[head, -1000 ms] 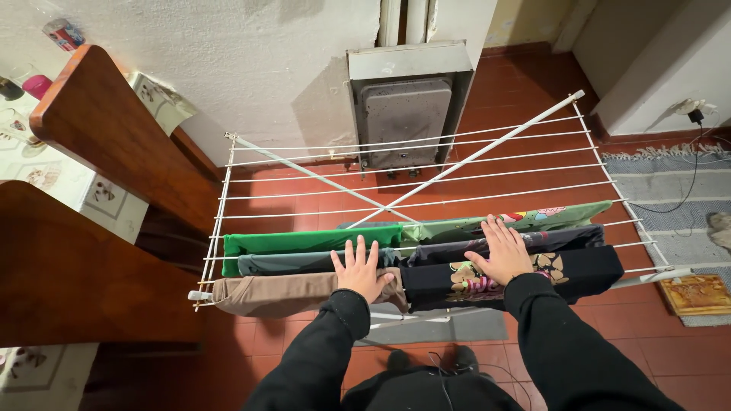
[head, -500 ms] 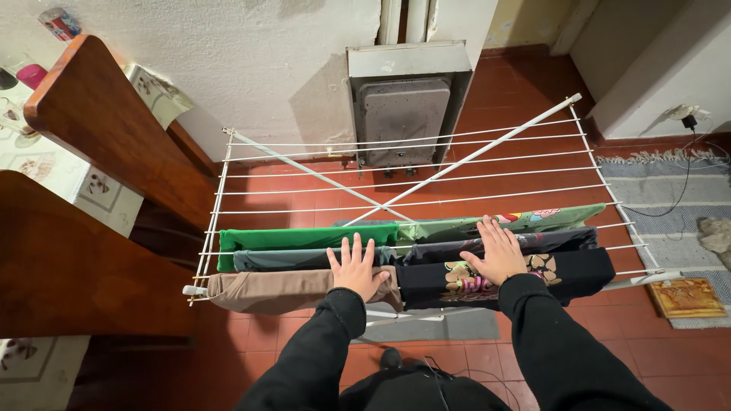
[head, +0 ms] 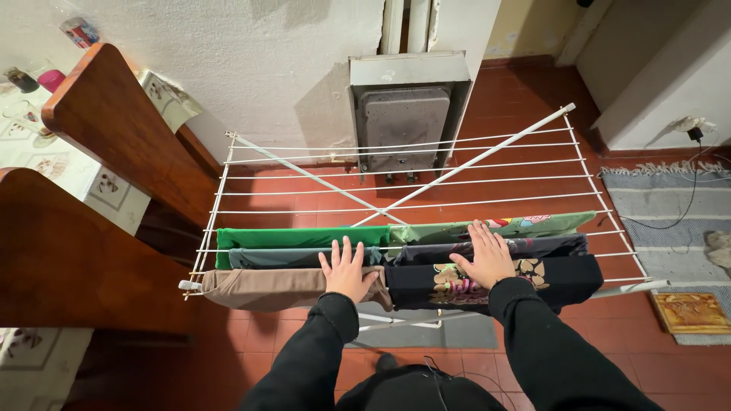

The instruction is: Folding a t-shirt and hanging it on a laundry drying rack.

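Head view. Your left hand (head: 348, 270): flat, fingers spread, pressing the brown shirt (head: 263, 286) on the near left rail; gripping nothing. Your right hand (head: 485, 256): flat and open on the black shirt (head: 560, 272), near right. Rack (head: 396, 183): far rails bare. Risk: leaning hard could tip the rack or slide the shirts off. Hidden: rack legs, garment undersides, your palms.

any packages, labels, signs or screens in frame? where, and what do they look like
Can: top left, on the patterned tabletop behind the chairs; cylinder on a tilt, red, white and blue printed wrap.
Shirt print: on the black shirt at the near rail, just below the right hand; cartoon graphic in green, pink and tan.
No signs or screens visible.
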